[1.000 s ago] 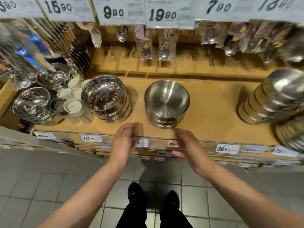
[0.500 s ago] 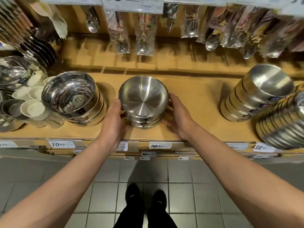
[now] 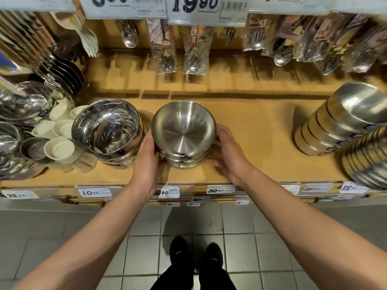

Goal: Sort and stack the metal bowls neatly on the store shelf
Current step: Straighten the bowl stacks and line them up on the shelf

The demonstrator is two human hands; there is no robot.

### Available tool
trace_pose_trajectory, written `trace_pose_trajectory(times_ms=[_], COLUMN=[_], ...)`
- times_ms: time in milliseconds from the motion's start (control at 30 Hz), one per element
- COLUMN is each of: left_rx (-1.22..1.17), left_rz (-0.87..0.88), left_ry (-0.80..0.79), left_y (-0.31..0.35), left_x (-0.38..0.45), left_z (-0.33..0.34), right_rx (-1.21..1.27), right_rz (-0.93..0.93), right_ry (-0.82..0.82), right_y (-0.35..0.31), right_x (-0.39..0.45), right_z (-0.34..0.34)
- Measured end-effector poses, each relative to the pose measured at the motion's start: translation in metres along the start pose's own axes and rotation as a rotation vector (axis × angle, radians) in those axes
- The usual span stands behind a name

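A short stack of brushed metal bowls [image 3: 183, 130] stands on the wooden shelf [image 3: 251, 143], in the middle. My left hand [image 3: 146, 164] presses against its left side and my right hand [image 3: 227, 155] cups its right side, so both hold the stack. Just left of it sits a stack of shiny, mirror-like bowls [image 3: 107, 130], close to my left hand. At the right end a taller stack of matt bowls [image 3: 343, 120] leans, with another leaning stack [image 3: 366, 158] in front of it.
White cups [image 3: 59, 148] and more shiny bowls [image 3: 23, 105] crowd the left end. Packed spoons and forks [image 3: 193, 51] hang above the shelf's back. Price labels [image 3: 94, 192] line the front edge. Bare shelf lies between the middle stack and the right stacks.
My hands rose from the shelf's front edge and closed on both sides of the middle stack. The view has shifted, and the stack looks a little nearer the shiny bowls.
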State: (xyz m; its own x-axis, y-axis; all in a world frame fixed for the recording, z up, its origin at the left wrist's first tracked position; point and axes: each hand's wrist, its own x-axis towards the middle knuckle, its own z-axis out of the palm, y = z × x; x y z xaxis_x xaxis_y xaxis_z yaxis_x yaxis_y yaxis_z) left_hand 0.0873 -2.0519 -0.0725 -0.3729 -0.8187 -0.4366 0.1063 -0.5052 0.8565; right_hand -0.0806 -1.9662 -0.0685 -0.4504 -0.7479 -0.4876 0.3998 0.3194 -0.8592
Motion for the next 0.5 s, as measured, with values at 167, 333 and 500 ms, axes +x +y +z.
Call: trace_pose_trajectory(times_ms=[167, 333, 500], left_rx=[0.011, 0.115, 0.147], left_rz=[0.040, 0.097, 0.104], left_ry=[0.033, 0.026, 0.020], left_y=[-0.002, -0.005, -0.004], left_x=[-0.001, -0.003, -0.006], left_z=[-0.002, -0.003, 0.000], right_rx=[-0.038, -0.063, -0.051], right_rz=[0.006, 0.000, -0.053], right_ry=[0.014, 0.023, -0.022], right_y=[-0.004, -0.002, -0.006], right_x=[-0.001, -0.004, -0.008], right_z=[0.010, 0.010, 0.015])
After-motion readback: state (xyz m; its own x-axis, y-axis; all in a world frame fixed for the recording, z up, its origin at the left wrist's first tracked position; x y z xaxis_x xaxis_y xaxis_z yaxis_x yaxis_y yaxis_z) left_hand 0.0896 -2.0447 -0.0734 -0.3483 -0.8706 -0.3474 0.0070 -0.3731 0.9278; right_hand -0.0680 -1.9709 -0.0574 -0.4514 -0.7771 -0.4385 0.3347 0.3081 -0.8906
